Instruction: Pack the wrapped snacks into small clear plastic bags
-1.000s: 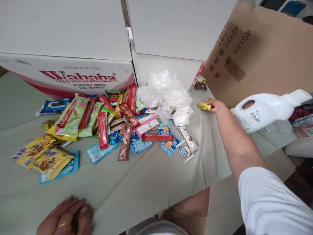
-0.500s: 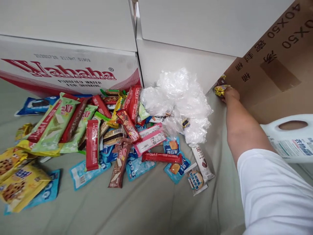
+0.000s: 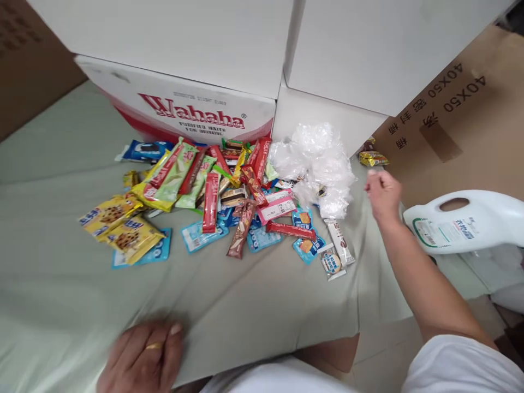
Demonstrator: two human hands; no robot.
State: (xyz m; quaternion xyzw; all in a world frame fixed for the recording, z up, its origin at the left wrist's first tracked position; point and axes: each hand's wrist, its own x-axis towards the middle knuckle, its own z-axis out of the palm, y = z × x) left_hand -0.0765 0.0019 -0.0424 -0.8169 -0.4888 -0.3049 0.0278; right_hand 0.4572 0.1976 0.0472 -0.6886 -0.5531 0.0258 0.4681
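Note:
My right hand [image 3: 383, 195] is above the cloth near the brown carton, its fingers curled in and nothing seen in them. Just beyond it, a yellow snack packet [image 3: 372, 159] lies against the carton, with a darker packet [image 3: 368, 144] behind. My left hand [image 3: 141, 357], with a ring on one finger, rests closed at the cloth's front edge, apart from the snacks. Mid-table is a heap of wrapped snacks: a red wafer bar [image 3: 210, 202], a green wafer pack [image 3: 182, 166], yellow cookie packets [image 3: 133, 238] and several blue pouches [image 3: 204, 236]. Crumpled clear plastic bags [image 3: 323, 158] cover its right end.
A white Wahaha carton [image 3: 196, 117] and plain white boxes [image 3: 347, 49] stand behind the heap. The brown carton [image 3: 446, 109] walls the right side. A white detergent bottle [image 3: 483, 218] lies right of my forearm. Greenish cloth [image 3: 245, 300] covers the surface.
My right hand has let go of the yellow packet by the brown carton and drawn back toward me. My left hand has come into view as the camera view widened and shifted.

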